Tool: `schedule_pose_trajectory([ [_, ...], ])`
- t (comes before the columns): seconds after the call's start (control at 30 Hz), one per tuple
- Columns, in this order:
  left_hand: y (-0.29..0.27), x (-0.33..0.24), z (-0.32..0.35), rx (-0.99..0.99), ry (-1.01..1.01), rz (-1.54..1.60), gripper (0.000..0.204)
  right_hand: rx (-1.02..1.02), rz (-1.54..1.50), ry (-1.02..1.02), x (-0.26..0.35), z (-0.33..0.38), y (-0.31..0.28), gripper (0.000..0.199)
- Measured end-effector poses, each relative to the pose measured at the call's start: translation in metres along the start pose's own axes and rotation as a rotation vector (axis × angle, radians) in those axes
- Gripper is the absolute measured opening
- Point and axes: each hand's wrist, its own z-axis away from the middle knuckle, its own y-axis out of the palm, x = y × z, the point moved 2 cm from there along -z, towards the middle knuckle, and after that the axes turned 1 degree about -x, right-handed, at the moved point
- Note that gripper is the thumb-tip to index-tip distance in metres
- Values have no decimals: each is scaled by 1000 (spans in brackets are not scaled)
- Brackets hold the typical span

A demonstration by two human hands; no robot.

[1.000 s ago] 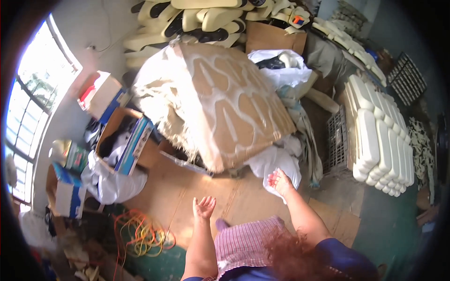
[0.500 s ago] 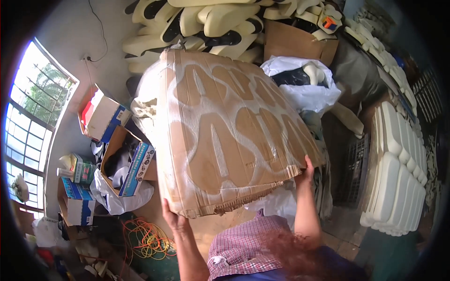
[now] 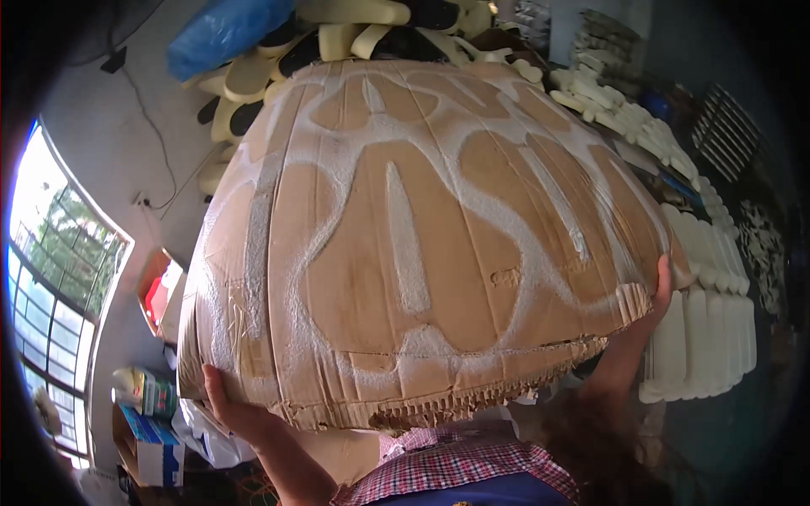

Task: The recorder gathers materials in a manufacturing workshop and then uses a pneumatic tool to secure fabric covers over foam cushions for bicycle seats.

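A large brown cardboard sheet fills the middle of the head view. White sprayed paint outlines several rounded, tapering shapes on its face, and its near edge is torn and ragged. At the near left corner my left hand grips it, thumb on top. My right hand holds the near right corner, with a thumb showing over the edge. The other fingers of both hands are mostly hidden beneath the cardboard. The sheet is raised and tilted, covering what lies behind it.
Cream foam pieces are piled at the back, with a blue plastic bag on top. White foam pieces are stacked at the right. Boxes and a white plastic bag sit at the left, near a barred window.
The cardboard has been lifted closer and now covers more of the view. Both hands have moved outward with it, still gripping its near corners. The view has shifted too.
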Motion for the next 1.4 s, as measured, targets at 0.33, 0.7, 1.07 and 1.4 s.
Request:
schedule_pose_trajectory([
  [0.33,-24,196,18,392,-527,98,45,-96,116,202,-89,-124,-147,41],
  [0.7,-233,414,-38,-204,-692,40,14,-339,351,576,-294,-174,-450,40],
  [1.07,-316,408,134,-533,-792,24,11,-419,297,691,-299,-166,-528,43],
  [1.4,-155,444,-110,-23,-424,-334,37,-369,81,1087,-473,-142,-459,43],
])
